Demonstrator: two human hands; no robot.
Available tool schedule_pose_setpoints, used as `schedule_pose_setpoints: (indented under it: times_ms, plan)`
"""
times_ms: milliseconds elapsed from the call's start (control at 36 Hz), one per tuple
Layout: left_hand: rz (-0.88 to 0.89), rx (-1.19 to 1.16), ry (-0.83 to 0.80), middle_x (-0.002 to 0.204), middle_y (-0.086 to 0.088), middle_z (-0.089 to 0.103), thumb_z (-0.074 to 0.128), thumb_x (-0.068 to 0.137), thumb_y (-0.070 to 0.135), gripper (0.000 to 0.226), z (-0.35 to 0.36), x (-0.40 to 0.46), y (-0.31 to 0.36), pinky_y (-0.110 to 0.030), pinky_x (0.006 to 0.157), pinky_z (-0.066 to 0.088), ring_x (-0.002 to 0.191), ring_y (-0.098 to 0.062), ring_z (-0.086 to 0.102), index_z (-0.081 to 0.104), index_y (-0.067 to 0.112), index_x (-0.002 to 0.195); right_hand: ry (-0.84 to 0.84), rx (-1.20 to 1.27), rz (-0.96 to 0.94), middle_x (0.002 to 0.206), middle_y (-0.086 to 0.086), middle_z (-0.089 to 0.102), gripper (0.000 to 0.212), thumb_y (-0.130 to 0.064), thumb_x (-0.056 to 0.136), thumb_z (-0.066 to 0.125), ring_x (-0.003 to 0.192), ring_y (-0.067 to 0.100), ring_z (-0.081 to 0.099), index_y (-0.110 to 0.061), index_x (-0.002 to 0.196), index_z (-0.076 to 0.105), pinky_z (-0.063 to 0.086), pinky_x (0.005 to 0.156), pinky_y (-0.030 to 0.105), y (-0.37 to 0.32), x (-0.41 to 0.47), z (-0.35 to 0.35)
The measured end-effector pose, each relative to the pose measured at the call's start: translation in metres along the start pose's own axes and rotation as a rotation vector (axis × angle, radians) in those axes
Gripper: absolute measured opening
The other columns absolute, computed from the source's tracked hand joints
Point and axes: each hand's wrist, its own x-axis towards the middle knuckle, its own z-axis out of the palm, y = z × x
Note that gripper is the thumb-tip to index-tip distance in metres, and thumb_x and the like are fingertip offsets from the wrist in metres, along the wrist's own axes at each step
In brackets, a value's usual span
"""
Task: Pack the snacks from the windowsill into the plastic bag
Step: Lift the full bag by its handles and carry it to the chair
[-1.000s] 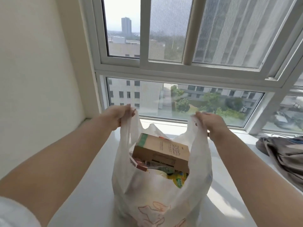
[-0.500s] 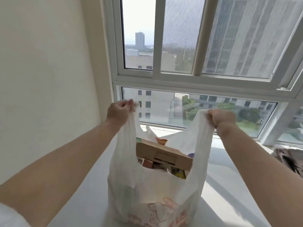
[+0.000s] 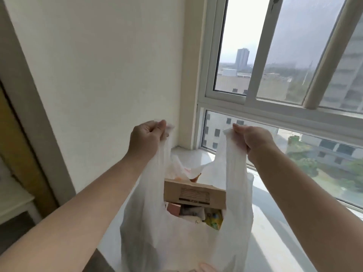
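Now both hands, left (image 3: 146, 137) and right (image 3: 253, 139), gripping plastic bag (image 3: 176, 232) handles.

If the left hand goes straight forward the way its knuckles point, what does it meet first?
Probably the white wall near the window corner. The left hand, gripping a handle of the plastic bag, has nothing visible ahead before it, though depth is unclear.

Both bare forearms reach up from the frame's lower corners toward its centre, the left hand (image 3: 146, 137) and right hand (image 3: 253, 138) raised level, apart, each fisted around a bag handle.
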Motion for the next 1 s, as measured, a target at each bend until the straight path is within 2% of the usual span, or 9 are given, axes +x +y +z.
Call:
schedule_pose_setpoints:
  times_ms: [111, 222, 417, 500, 583, 667, 833, 889, 1000]
  plan:
    - [0.075, 0.101, 0.156, 0.048, 0.016, 0.057, 0.053, 0.096, 0.026, 0.041, -0.039, -0.02, 0.02, -0.013, 0.064, 0.044, 0.059, 0.002, 0.057, 0.059, 0.008, 0.06, -0.176, 0.047, -0.009, 0.05, -0.004, 0.064, 0.02, -0.011, 0.079, 0.074, 0.04, 0.004, 0.06, -0.013, 0.067, 0.058, 0.053, 0.064, 0.024, -0.006, -0.021, 0.039]
    - [0.102, 0.193, 0.311, 0.047, 0.016, 0.055, 0.053, 0.097, 0.026, 0.045, -0.088, -0.049, 0.031, -0.017, 0.069, 0.046, 0.06, 0.006, 0.058, 0.05, 0.017, 0.052, -0.351, 0.021, -0.035, 0.05, -0.004, 0.064, 0.021, -0.013, 0.078, 0.075, 0.052, 0.012, 0.062, -0.014, 0.063, 0.06, 0.054, 0.072, 0.032, -0.002, -0.048, 0.082]
    - [0.137, 0.403, 0.549, 0.054, -0.003, 0.041, 0.048, 0.098, 0.025, 0.043, -0.171, -0.108, 0.036, -0.03, 0.064, 0.042, 0.061, -0.021, 0.046, 0.046, 0.004, 0.06, -0.61, -0.052, 0.015, 0.077, 0.01, 0.066, 0.024, -0.017, 0.077, 0.075, 0.074, 0.024, 0.063, -0.01, 0.06, 0.06, 0.053, 0.085, 0.043, 0.026, -0.103, 0.159]
    - [0.106, 0.487, 0.606, 0.048, 0.004, 0.038, 0.05, 0.094, 0.03, 0.045, -0.211, -0.127, 0.034, -0.045, 0.067, 0.05, 0.059, -0.031, 0.052, 0.043, 0.012, 0.054, -0.688, -0.056, 0.037, 0.071, 0.005, 0.058, 0.027, -0.015, 0.078, 0.074, 0.074, 0.021, 0.057, -0.013, 0.057, 0.056, 0.049, 0.076, 0.036, 0.041, -0.129, 0.195]
    - [0.049, 0.515, 0.689, 0.05, -0.007, 0.044, 0.05, 0.095, 0.029, 0.046, -0.248, -0.144, 0.033, -0.038, 0.06, 0.045, 0.075, -0.042, 0.062, 0.047, 0.004, 0.057, -0.737, -0.064, 0.052, 0.079, -0.001, 0.061, 0.025, -0.015, 0.079, 0.073, 0.072, 0.016, 0.058, -0.013, 0.06, 0.057, 0.047, 0.078, 0.029, 0.056, -0.154, 0.233]
    - [0.014, 0.559, 0.733, 0.058, -0.023, 0.053, 0.051, 0.095, 0.029, 0.046, -0.29, -0.158, 0.026, -0.037, 0.058, 0.043, 0.066, -0.037, 0.059, 0.052, 0.002, 0.058, -0.785, -0.097, 0.057, 0.099, -0.001, 0.063, 0.021, -0.019, 0.079, 0.073, 0.082, 0.015, 0.061, -0.016, 0.064, 0.059, 0.047, 0.083, 0.029, 0.075, -0.177, 0.275]
    - [-0.128, 0.601, 0.746, 0.066, -0.028, 0.058, 0.048, 0.084, 0.042, 0.052, -0.376, -0.181, -0.001, -0.038, 0.058, 0.041, 0.061, -0.036, 0.052, 0.053, -0.006, 0.062, -0.878, -0.212, 0.07, 0.074, -0.002, 0.056, 0.017, -0.02, 0.083, 0.067, 0.064, 0.014, 0.053, -0.018, 0.071, 0.055, 0.044, 0.061, 0.026, 0.118, -0.236, 0.364]
    - [-0.184, 0.593, 0.753, 0.062, -0.024, 0.059, 0.052, 0.088, 0.038, 0.05, -0.393, -0.187, -0.011, -0.03, 0.058, 0.038, 0.057, -0.029, 0.052, 0.054, -0.003, 0.06, -0.876, -0.231, 0.097, 0.069, -0.001, 0.053, 0.016, -0.016, 0.084, 0.063, 0.057, 0.012, 0.05, -0.017, 0.072, 0.053, 0.043, 0.055, 0.025, 0.129, -0.247, 0.381]
    - [-0.362, 0.568, 0.84, 0.035, 0.012, 0.047, 0.053, 0.094, 0.022, 0.051, -0.433, -0.198, -0.042, -0.015, 0.047, 0.031, 0.041, -0.003, 0.044, 0.045, 0.019, 0.043, -0.879, -0.316, 0.23, 0.067, 0.0, 0.049, 0.019, -0.015, 0.085, 0.06, 0.055, 0.013, 0.045, -0.016, 0.069, 0.049, 0.04, 0.053, 0.025, 0.167, -0.27, 0.422]
